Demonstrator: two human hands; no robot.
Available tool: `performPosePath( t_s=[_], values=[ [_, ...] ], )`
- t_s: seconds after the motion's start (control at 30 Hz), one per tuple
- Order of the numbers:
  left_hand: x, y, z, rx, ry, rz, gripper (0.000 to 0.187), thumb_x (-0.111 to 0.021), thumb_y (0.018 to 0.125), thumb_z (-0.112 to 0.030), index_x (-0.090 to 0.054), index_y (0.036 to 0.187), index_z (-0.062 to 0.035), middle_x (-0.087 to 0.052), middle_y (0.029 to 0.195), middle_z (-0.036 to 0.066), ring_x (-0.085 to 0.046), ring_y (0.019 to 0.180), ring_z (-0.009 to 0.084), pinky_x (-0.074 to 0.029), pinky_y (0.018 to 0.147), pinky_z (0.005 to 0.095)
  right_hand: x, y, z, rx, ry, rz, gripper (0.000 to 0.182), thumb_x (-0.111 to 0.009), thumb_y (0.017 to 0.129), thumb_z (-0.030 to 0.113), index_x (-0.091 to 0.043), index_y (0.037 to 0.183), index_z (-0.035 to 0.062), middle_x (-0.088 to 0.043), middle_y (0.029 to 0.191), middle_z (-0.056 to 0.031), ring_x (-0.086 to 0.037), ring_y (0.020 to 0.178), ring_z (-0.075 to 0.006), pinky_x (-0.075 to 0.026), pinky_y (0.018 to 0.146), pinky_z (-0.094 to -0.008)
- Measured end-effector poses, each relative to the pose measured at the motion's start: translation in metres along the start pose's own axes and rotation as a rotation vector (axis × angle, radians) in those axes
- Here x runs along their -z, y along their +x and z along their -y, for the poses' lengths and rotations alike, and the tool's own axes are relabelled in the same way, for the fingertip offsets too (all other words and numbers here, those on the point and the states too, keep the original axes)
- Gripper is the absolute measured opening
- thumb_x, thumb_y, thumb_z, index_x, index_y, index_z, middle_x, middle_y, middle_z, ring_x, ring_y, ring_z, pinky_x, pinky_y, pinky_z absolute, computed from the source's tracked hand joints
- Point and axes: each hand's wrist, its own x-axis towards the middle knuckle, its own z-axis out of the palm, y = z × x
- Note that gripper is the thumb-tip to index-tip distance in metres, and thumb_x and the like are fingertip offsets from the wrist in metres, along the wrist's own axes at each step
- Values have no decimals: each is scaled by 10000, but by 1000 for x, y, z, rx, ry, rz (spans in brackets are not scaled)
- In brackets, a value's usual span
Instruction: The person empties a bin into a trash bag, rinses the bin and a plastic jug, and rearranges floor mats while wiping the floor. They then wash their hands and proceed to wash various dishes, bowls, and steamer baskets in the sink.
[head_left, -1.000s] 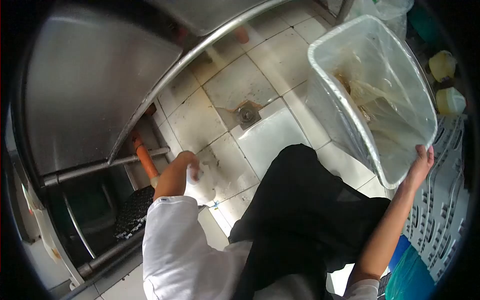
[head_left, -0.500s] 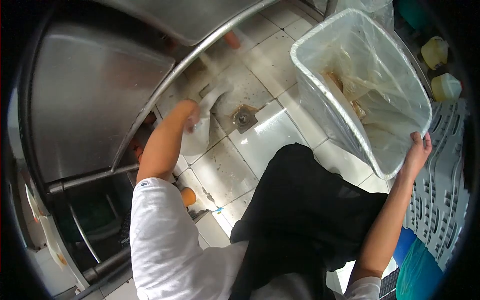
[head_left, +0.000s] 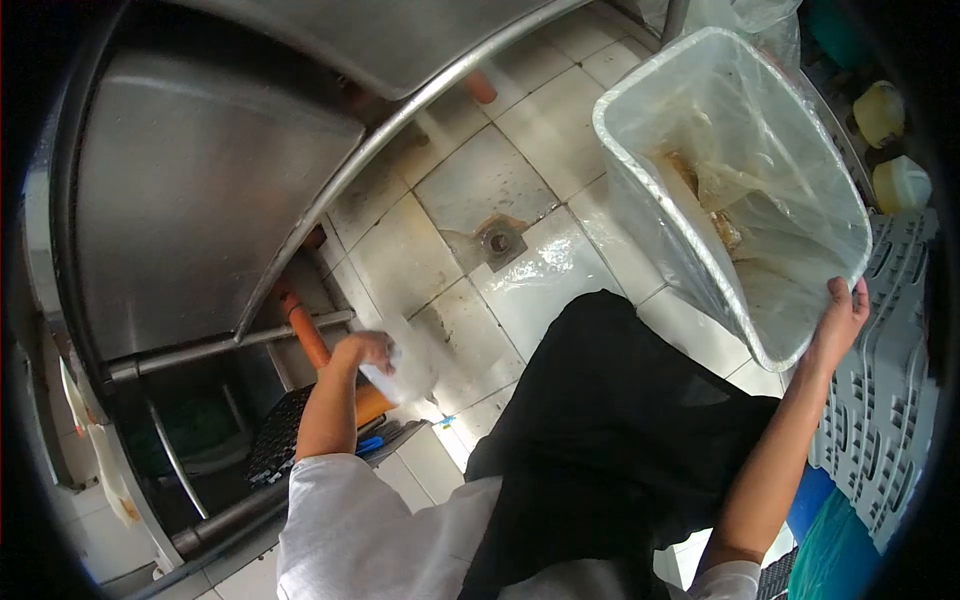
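My left hand (head_left: 366, 350) is wrapped round a white plastic container (head_left: 412, 372), smeared by motion, held low over the tiled floor by the steel sink frame. On the right, my right hand (head_left: 838, 322) grips the near corner of the rim of a tilted bin (head_left: 718, 285) with a clear plastic liner. Brownish wet residue (head_left: 715, 215) lies inside the bin. Between my hands, a square floor drain (head_left: 502, 242) sits among wet white tiles (head_left: 545, 275).
A steel sink (head_left: 210, 200) and its tubular rail (head_left: 390, 125) fill the upper left. Below them runs an orange pipe (head_left: 306, 332). Grey plastic crates (head_left: 880, 400) stand right of the bin, with yellowish containers (head_left: 880, 112) behind and a blue-green bag (head_left: 840, 545) below.
My left hand has swung the white container down, toward my body, away from the drain. A pale streak of liquid near the drain is gone. My right hand stays on the bin rim.
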Motion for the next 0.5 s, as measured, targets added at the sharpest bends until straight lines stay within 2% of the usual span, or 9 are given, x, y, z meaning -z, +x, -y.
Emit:
performPosePath(
  t_s=[0.07, 0.17, 0.27, 0.37, 0.5],
  values=[
    [-22, 12, -15, 41, 26, 253, 585, -783, 644, -397, -649, 1127, -95, -632, 1161, 147, -594, 1046, 300, -466, 868, 417, 0, -2, 2, -21, 10, 11, 597, -632, 764, 95, -371, 1291, -7, -582, 1100, -150, -571, 985, -208, -444, 878, -316],
    [-51, 35, -36, -52, 214, 488, 607, -785, 659, -419, -642, 1151, -93, -642, 1139, 133, -594, 1029, 294, -468, 866, 403, 1, 1, -2, -4, 48, 17, 594, -634, 768, 99, -373, 1290, -5, -581, 1098, -147, -570, 983, -211, -442, 876, -314],
    [-59, 53, -41, -122, 227, 737, 615, -784, 676, -440, -641, 1167, -99, -646, 1131, 116, -593, 1019, 286, -467, 871, 391, 0, -3, 3, -10, -15, 3, 589, -632, 769, 94, -374, 1290, -3, -583, 1097, -147, -572, 976, -215, -439, 874, -309],
    [-46, 49, -32, -106, 252, 782, 613, -783, 677, -444, -643, 1165, -99, -646, 1131, 118, -593, 1018, 286, -467, 871, 392, 1, 1, -3, 26, -3, 12, 597, -637, 764, 99, -374, 1289, -6, -589, 1078, -147, -574, 963, -211, -436, 871, -302],
    [-6, 18, -15, 22, 229, 790, 612, -781, 680, -449, -645, 1162, -99, -646, 1131, 121, -594, 1018, 287, -468, 871, 393, 1, 1, -4, 57, -39, -10, 600, -644, 763, 100, -372, 1286, -15, -595, 1058, -149, -576, 954, -207, -434, 874, -299]
  ],
)
